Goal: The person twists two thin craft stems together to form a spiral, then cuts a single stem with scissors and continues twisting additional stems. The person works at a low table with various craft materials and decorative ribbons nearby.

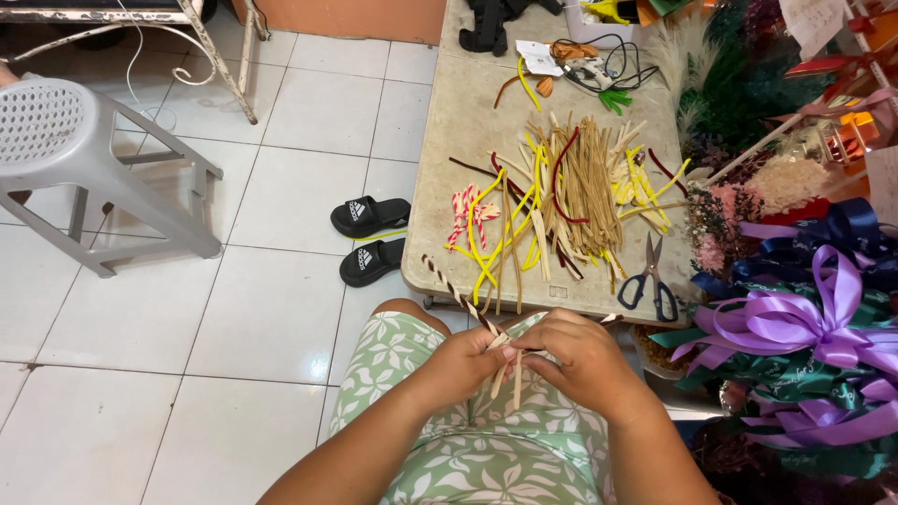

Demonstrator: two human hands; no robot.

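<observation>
My left hand [465,363] and my right hand [582,358] meet over my lap, both closed on a small bundle of beige pipe cleaners [515,372]. A brown-and-white striped pipe cleaner [457,295] sticks out up-left from between my hands. A pile of beige, yellow and dark red pipe cleaners [561,192] lies on the low beige table [468,112] just in front of my hands. Blue-handled scissors [650,276] rest at the table's near right edge.
A grey plastic stool [65,150] stands on the white tiled floor at left. A pair of black slippers [371,237] lies beside the table. Purple ribbon bows [804,323] and flower bouquets crowd the right side. A glue gun with cord [589,70] sits at the table's far end.
</observation>
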